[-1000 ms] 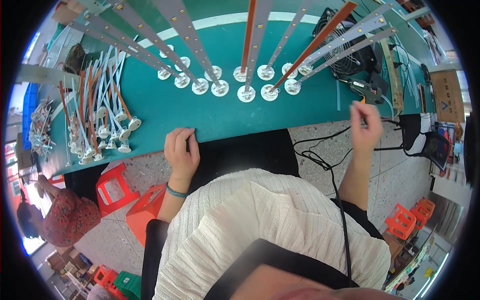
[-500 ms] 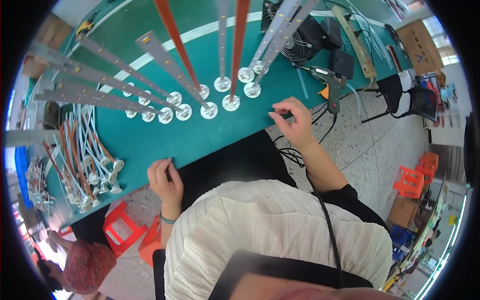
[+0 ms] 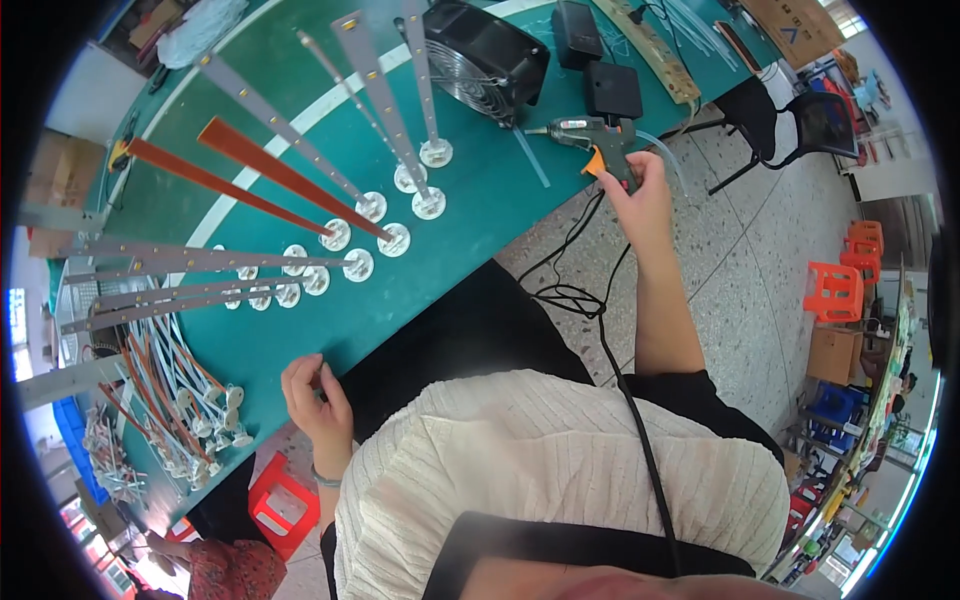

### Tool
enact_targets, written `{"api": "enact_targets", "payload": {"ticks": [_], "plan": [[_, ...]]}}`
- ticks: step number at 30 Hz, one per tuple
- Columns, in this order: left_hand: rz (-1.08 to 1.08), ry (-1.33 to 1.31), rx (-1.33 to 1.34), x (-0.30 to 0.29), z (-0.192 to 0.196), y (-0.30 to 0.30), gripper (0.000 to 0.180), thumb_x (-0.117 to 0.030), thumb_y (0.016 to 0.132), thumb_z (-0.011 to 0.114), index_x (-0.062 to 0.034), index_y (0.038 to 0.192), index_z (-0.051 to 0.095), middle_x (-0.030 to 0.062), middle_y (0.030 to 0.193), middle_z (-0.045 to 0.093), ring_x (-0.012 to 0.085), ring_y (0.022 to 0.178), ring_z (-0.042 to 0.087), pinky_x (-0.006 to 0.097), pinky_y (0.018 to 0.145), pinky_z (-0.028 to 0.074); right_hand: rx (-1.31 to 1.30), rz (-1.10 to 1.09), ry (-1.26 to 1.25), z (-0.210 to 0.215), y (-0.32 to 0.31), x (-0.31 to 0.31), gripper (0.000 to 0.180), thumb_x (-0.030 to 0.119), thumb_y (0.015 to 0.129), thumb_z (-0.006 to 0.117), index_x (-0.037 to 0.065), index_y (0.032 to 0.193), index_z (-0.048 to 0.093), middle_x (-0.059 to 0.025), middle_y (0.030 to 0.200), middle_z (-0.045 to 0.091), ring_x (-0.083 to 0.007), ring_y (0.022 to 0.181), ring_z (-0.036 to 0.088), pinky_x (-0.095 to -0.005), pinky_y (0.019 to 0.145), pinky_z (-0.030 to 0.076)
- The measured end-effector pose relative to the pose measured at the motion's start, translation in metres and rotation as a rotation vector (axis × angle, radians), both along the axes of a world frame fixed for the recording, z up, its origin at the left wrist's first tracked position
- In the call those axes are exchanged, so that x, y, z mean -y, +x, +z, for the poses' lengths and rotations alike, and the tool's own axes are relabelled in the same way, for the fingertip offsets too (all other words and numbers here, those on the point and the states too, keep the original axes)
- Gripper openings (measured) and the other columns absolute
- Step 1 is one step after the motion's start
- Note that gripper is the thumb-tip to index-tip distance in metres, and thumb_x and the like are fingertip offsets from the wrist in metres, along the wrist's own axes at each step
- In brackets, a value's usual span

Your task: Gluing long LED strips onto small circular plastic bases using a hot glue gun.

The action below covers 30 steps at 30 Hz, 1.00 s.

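My right hand (image 3: 645,200) has its fingers round the handle of a grey glue gun (image 3: 583,130) with an orange trigger, which lies at the table's right edge, its nozzle pointing left. Loosely curled, with the thumb apart, my left hand (image 3: 318,400) rests at the near table edge and holds nothing that I can see. Between the hands and beyond them, several thin LED strips stand upright on round white bases, among them a grey strip (image 3: 285,135) and an orange-brown strip (image 3: 290,185). One such white base (image 3: 396,240) is near the middle.
A black fan (image 3: 485,65) and black boxes (image 3: 612,90) stand beyond the glue gun, beside a power strip (image 3: 655,55). More strips (image 3: 165,390) lie bundled at left. Black cable (image 3: 570,295) hangs below the table edge. Another person (image 3: 235,570) is at lower left.
My right hand has moved right from over the table edge and closed on the glue gun's handle. My left hand stays at the edge. The whole view has turned.
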<state>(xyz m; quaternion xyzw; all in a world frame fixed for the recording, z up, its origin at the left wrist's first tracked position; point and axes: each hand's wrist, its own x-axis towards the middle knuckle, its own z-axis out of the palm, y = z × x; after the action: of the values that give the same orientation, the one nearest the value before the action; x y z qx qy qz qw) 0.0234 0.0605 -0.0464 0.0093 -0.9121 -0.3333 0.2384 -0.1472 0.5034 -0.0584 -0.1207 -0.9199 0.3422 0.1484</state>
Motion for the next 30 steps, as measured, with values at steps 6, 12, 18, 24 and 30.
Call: {"api": "enact_targets", "payload": {"ticks": [6,12,18,24,30], "plan": [[-0.096,0.039,0.009,-0.020,0.016,-0.013,0.020,0.010,0.088,0.060,-0.0007,0.105,0.062,0.0113,0.102,0.063,0.0172,0.073,0.053,0.028,0.061,0.042,-0.133,0.075,-0.745,0.007,0.023,-0.034,0.046,0.010,0.081,0.078,0.005,0.118,0.052,-0.0007,0.102,0.063,-0.0085,0.089,0.060,-0.0256,0.074,0.048],[-0.144,0.043,0.050,-0.036,0.001,-0.026,0.020,0.009,0.088,0.061,-0.0011,0.106,0.062,0.0107,0.102,0.062,0.0162,0.071,0.052,0.027,0.061,0.042,-0.123,0.518,-0.362,0.018,0.032,0.000,0.045,0.003,0.077,0.079,0.005,0.115,0.055,-0.0063,0.099,0.064,-0.0148,0.093,0.062,-0.0289,0.076,0.049],[-0.084,0.022,0.074,-0.034,-0.002,-0.023,0.022,0.009,0.087,0.061,-0.0013,0.106,0.063,0.0119,0.103,0.062,0.0183,0.073,0.056,0.028,0.061,0.046,-0.316,0.693,-0.133,0.055,0.008,-0.019,0.041,0.004,0.073,0.081,0.004,0.109,0.062,-0.0105,0.097,0.065,-0.0227,0.087,0.064,-0.0311,0.077,0.050],[-0.065,0.044,0.108,-0.035,-0.006,-0.023,0.022,0.009,0.086,0.061,-0.0015,0.105,0.063,0.0112,0.101,0.062,0.0173,0.069,0.052,0.028,0.060,0.045,0.110,0.806,-0.401,0.050,-0.042,-0.017,0.043,0.011,0.074,0.082,0.003,0.113,0.065,-0.0061,0.101,0.067,-0.0152,0.087,0.063,-0.0295,0.078,0.050],[-0.066,0.034,0.058,-0.033,-0.010,-0.020,0.023,0.010,0.085,0.062,-0.0017,0.105,0.063,0.0120,0.102,0.062,0.0183,0.070,0.054,0.027,0.059,0.045,-0.096,0.752,0.029,0.035,-0.049,0.000,0.038,0.015,0.078,0.081,0.004,0.112,0.067,-0.0095,0.104,0.069,-0.0251,0.098,0.064,-0.0355,0.087,0.050]]}}
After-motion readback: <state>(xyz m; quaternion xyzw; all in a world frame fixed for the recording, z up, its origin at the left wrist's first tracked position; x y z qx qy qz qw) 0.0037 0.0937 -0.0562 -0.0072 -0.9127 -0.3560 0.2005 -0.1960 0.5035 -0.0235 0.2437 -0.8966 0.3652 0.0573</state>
